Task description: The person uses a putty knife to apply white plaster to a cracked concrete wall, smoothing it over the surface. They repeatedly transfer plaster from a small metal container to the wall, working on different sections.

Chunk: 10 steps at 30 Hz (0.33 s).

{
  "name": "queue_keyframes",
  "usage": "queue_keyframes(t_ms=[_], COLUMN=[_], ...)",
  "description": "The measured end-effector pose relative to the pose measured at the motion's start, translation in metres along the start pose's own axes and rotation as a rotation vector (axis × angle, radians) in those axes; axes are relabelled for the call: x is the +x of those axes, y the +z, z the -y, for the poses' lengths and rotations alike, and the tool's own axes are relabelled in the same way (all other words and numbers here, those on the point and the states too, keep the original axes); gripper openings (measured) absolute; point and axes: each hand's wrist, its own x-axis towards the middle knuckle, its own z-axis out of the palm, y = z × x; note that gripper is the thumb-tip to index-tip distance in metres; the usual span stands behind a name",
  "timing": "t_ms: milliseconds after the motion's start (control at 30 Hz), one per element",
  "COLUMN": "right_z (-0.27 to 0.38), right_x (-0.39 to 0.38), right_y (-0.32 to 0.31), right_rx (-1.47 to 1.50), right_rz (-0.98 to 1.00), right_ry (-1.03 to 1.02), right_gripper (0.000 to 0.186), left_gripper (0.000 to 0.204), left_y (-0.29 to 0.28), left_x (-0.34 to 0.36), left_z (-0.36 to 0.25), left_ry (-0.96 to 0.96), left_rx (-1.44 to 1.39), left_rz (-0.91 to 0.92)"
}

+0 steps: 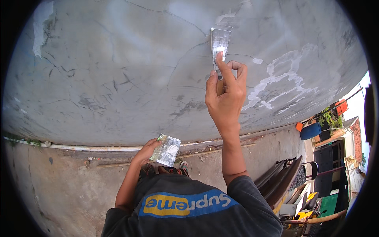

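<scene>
My right hand [229, 87] is raised to the grey wall [134, 75] and closed round the handle of a putty knife [220, 41]. One finger presses on the metal blade, whose wide end touches the wall beside a thin crack. Low in front of my body, my left hand [147, 152] grips the edge of a flat, roughly square plate [166, 150]. White paste [172, 149] lies on the plate. White filler patches [282, 75] run in branching lines on the wall to the right of my right hand. Several dark cracks and scuffs mark the wall further left.
A white pipe [94, 148] runs along the wall's foot, with a thin wooden strip [118, 164] on the concrete floor [79, 185]. At right stand a brown bench-like piece [281, 179], stacked clutter, a blue barrel [310, 131] and a plant [329, 118].
</scene>
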Motion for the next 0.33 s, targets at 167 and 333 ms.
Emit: queue_keyframes(t_ms=[167, 333], right_z=[-0.004, -0.004], right_x=[-0.055, -0.041], right_y=[0.009, -0.002], right_rx=[0.071, 0.076], right_rz=[0.09, -0.038], right_ry=[0.155, 0.209], right_gripper=[0.052, 0.054], left_gripper=[0.049, 0.056], left_y=[-0.007, 0.007], left_x=[0.015, -0.008], left_z=[0.015, -0.013], left_ry=[0.016, -0.061], left_rx=[0.004, 0.018], left_rz=[0.036, 0.045])
